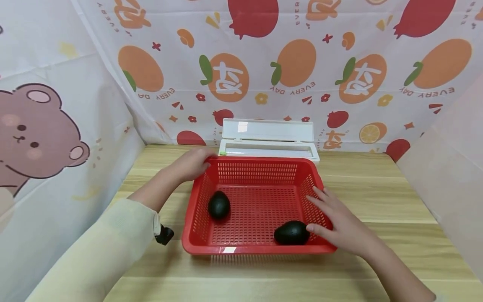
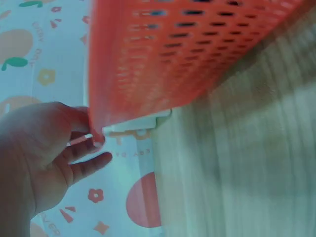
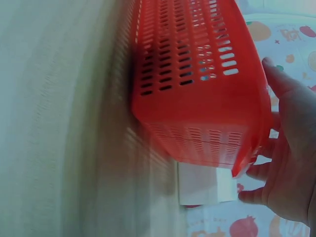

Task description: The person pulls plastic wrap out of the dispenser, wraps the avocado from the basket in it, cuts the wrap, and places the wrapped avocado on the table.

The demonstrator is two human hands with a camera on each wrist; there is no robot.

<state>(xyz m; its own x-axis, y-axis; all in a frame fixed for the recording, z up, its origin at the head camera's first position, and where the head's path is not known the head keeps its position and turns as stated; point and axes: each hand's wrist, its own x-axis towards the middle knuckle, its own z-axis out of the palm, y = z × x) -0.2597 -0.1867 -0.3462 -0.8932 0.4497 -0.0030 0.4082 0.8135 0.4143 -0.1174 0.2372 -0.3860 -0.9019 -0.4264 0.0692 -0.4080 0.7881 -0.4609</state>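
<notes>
A red plastic basket (image 1: 260,249) with slotted sides stands on the wooden table. Inside it are two dark green avocados: one avocado (image 1: 219,205) at the left, another avocado (image 1: 292,233) near the front right corner. My left hand (image 1: 193,163) holds the rim at the far left corner, its fingers curled over the edge; in the left wrist view the hand (image 2: 44,153) has the rim between thumb and fingers. My right hand (image 1: 341,222) lies over the right rim with spread, fairly straight fingers, the thumb close to the right avocado. From the right wrist, the hand (image 3: 291,158) shows alongside the rim.
Behind the basket is a white lidded box (image 1: 269,147), its lid raised against the fruit-print cloth (image 1: 256,109). A small black object (image 1: 164,235) shows below the left sleeve (image 1: 113,235). Cloth walls border the wooden table (image 1: 377,184) at the back and sides.
</notes>
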